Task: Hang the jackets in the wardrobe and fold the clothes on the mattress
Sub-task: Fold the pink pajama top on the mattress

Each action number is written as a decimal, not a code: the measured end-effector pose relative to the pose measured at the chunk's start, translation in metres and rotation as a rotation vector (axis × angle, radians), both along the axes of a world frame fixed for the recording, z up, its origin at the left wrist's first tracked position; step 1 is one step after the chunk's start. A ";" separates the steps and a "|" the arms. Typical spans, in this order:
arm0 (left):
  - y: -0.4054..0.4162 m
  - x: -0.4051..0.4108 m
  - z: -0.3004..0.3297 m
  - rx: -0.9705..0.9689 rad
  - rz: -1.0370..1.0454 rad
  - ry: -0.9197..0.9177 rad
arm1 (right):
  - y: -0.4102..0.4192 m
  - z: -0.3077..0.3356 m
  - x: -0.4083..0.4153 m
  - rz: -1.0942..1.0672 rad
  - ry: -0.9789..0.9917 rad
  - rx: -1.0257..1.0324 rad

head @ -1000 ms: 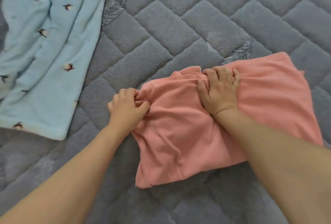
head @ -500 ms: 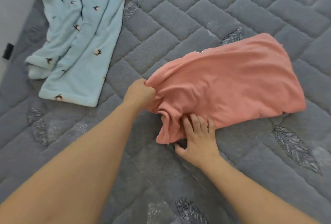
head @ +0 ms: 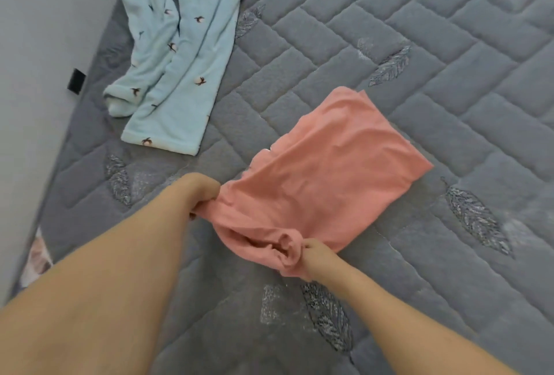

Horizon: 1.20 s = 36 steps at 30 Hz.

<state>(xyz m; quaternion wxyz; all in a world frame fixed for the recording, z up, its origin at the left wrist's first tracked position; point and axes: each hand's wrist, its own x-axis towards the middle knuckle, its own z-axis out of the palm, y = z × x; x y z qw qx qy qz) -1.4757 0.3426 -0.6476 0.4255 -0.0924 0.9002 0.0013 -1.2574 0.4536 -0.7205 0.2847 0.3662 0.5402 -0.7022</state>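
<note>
Two hands [head: 201,194] [head: 316,258] on pink garment [head: 323,176].

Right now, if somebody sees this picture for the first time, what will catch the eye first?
Probably the salmon-pink soft garment lying in the middle of the grey quilted mattress, with both hands gripping its near edge: the left hand at its left corner, the right hand at its bunched lower edge. Next, the pale blue fleece garment with small dark bird prints, spread at upper left.

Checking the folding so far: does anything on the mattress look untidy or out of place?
The blue garment lies rumpled and unfolded near the mattress edge. The pink garment is bunched where both hands, left and right, grip it.
</note>
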 end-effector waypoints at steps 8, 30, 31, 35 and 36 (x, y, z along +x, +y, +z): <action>0.163 -0.011 0.032 0.539 0.285 -0.109 | 0.131 0.026 0.029 -0.799 -0.087 -0.274; 0.276 -0.018 -0.149 0.309 -0.363 0.542 | 0.219 -0.099 -0.059 -0.883 -0.626 1.437; 0.277 -0.021 -0.154 0.293 -0.362 0.586 | 0.218 -0.103 -0.062 -0.880 -0.639 1.451; 0.282 -0.024 -0.162 0.265 -0.384 0.595 | 0.215 -0.114 -0.062 -0.796 -0.698 1.453; 0.283 -0.024 -0.160 0.257 -0.397 0.587 | 0.215 -0.116 -0.061 -0.785 -0.714 1.460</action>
